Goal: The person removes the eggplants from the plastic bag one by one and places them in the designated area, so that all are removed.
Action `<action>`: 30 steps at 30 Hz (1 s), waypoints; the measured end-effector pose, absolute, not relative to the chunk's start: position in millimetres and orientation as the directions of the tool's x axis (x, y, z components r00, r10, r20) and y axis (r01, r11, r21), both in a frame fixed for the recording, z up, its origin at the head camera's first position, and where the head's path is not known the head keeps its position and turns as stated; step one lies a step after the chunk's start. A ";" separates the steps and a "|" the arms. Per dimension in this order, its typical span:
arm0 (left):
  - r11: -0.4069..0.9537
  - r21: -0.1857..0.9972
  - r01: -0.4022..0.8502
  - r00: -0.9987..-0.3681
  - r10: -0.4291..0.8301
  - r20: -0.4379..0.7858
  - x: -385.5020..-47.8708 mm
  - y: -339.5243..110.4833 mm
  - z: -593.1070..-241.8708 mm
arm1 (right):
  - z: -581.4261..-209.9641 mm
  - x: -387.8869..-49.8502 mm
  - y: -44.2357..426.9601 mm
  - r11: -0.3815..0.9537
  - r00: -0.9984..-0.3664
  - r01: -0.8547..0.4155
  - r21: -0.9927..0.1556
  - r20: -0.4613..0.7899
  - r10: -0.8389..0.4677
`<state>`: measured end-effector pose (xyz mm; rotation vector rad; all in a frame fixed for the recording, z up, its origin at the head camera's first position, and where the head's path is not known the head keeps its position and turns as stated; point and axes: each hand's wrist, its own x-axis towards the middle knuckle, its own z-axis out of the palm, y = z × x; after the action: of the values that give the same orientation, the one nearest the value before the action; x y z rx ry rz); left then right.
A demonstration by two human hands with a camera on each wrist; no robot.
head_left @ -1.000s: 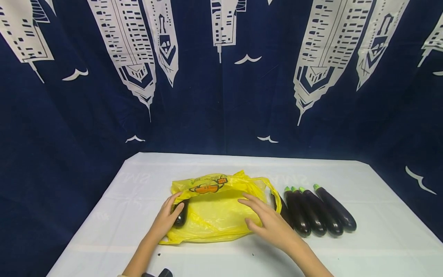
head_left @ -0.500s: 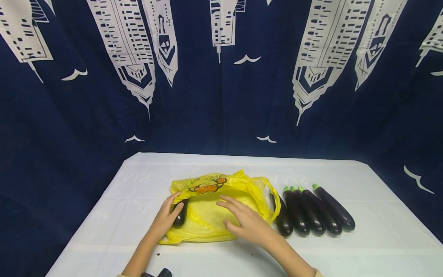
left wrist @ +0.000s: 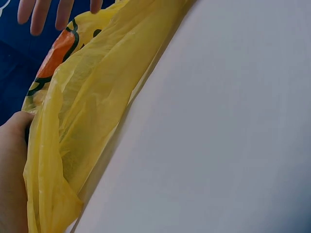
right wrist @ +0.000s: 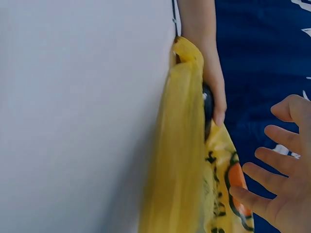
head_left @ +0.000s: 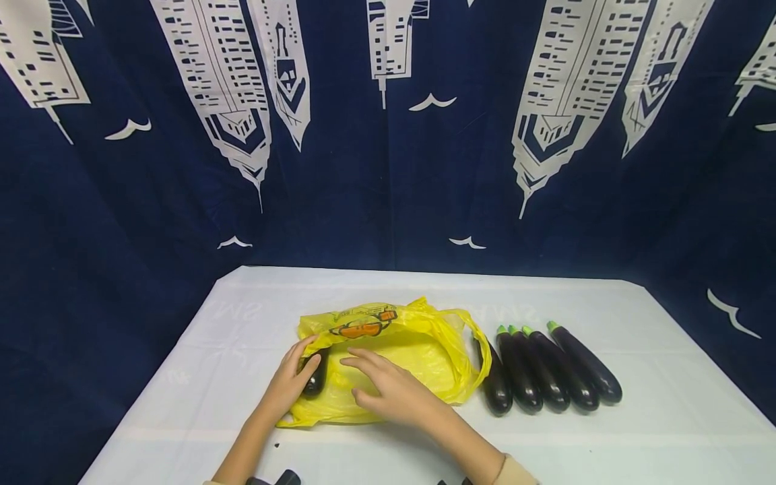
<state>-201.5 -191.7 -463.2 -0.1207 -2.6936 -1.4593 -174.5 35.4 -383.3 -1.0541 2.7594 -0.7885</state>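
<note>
A yellow plastic bag [head_left: 388, 377] with an orange print lies on the table, its mouth spread towards me. At its left side my left hand [head_left: 289, 382] grips the edge of the bag, fingers on the upper layer and thumb lower down. Just beside that thumb an eggplant [head_left: 315, 378] shows inside the bag, its upper part covered by plastic. My right hand [head_left: 391, 391] hovers in front of the bag's mouth, fingers spread and holding nothing; the right wrist view also shows these loose fingers [right wrist: 272, 179].
Several dark eggplants [head_left: 548, 370] with green stem ends lie side by side right of the bag, the nearest [head_left: 497, 384] close to the bag's handle loop [head_left: 485, 350]. The white table [head_left: 182, 417] ends at a navy curtain [head_left: 388, 202] with white building prints.
My right hand has moved left across the front of the bag, away from the row of eggplants. The left hand and the bag stay nearly the same.
</note>
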 end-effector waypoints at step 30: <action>0.532 0.835 0.137 -0.990 0.035 0.140 -201.9 -193.7 -463.6 | -414.6 -190.2 -22.1 0.631 -0.750 -0.617 -0.470 0.108 -0.653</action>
<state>-201.9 -193.7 -463.6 -0.1498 -2.6563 -1.4622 -190.2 -22.1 -414.6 -1.0808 2.7711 -0.7558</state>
